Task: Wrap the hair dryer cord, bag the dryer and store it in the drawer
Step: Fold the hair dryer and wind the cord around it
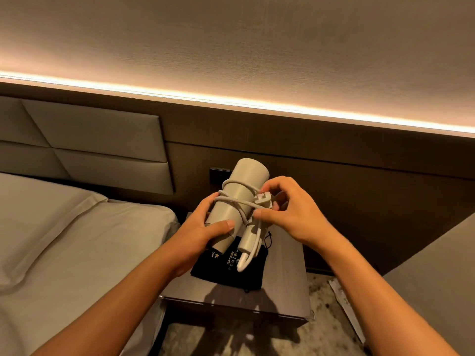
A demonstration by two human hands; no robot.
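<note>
The white plug was pinched by the right hand, while the hair dryer barrel was gripped by the left hand. Several cord turns were already wound. Below the dryer, the black bag was left unfilled on the nightstand; bagging and storing remained.

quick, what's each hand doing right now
Left hand: closed around the hair dryer barrel, holding it above the black bag.
Right hand: closed, fingers pinching the plug at the wrapped cord.
</note>
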